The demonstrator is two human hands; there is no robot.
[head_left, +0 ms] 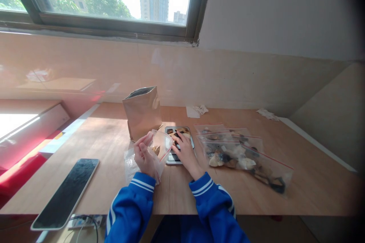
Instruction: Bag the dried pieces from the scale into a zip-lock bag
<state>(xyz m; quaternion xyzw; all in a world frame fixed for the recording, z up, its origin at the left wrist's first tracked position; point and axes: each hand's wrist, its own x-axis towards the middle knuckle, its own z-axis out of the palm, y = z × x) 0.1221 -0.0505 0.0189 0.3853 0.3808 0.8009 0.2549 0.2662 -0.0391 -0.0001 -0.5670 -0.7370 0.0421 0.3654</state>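
My left hand (145, 155) holds an open clear zip bag (161, 146) with a red seal strip, tilted toward the right; a few brown pieces lie inside it. My right hand (186, 152) reaches onto a small kitchen scale (179, 144) and touches the brown and dark pieces piled on its tray; whether its fingers pinch a piece is hidden. A brown paper pouch (142, 112) stands open just behind my left hand. Both sleeves are blue with white stripes.
Several filled zip bags (245, 155) lie overlapping to the right of the scale. A dark flat tablet-like slab (67, 191) lies at the front left of the wooden table (308, 182). Crumpled paper scraps (196, 111) sit by the back wall. A cable shows under the front edge.
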